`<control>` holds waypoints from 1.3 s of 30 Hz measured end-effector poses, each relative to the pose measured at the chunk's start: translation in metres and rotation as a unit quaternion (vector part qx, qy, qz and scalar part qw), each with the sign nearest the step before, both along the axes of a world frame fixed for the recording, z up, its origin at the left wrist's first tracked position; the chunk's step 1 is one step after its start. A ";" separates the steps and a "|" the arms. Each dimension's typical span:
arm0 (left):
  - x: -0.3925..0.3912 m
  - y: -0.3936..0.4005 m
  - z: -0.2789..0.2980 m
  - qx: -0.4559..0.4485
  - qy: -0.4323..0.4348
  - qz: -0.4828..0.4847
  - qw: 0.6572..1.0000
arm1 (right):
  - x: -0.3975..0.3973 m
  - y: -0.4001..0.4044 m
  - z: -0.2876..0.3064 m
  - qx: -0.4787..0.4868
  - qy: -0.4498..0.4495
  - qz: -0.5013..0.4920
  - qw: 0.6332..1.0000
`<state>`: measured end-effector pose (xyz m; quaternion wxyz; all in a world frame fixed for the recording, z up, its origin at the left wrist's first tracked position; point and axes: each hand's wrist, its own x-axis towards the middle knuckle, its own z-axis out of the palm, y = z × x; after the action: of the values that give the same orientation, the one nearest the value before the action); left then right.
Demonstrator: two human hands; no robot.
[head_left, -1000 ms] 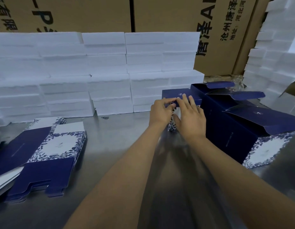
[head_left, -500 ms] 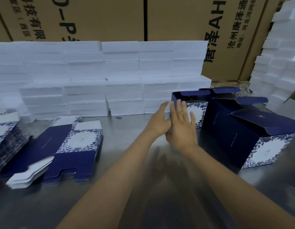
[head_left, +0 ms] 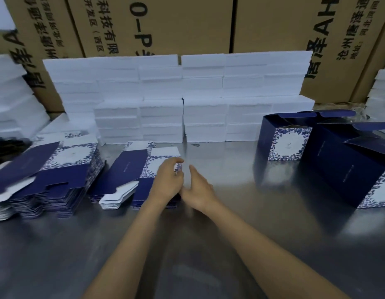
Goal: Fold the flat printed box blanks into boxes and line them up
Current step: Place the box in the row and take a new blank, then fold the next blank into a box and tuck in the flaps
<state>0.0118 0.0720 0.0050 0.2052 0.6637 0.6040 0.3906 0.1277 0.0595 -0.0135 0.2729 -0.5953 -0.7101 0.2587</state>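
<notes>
A low stack of flat navy box blanks (head_left: 127,172) with blue-and-white floral panels lies on the steel table (head_left: 241,212), left of centre. My left hand (head_left: 165,184) rests on this stack and its curled fingers pinch the right edge of the top blank. Just off the stack's right edge, my right hand (head_left: 198,188) hovers with straight fingers and holds nothing. A taller stack of blanks (head_left: 58,169) sits at the far left. Folded boxes stand in a row on the right with their top flaps up: one further back (head_left: 284,143) and a nearer one (head_left: 349,169).
White foam blocks (head_left: 204,100) are stacked in a wall along the back of the table, with more foam at the left (head_left: 10,100) and right (head_left: 381,93) edges. Large printed cardboard cartons (head_left: 176,24) stand behind them.
Both hands left the folded box at the right end of the row and moved left to the small stack of blanks. My left hand now pinches the top blank. The view swung left.
</notes>
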 end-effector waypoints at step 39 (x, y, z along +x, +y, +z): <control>0.004 -0.050 0.044 0.261 -0.075 0.113 0.956 | 0.073 -0.019 0.051 -0.173 0.522 -0.054 0.833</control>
<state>0.0159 0.0216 0.0486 0.0248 0.5905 0.5347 0.6039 0.2003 0.0404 0.0376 0.5087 -0.4466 -0.3724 0.6348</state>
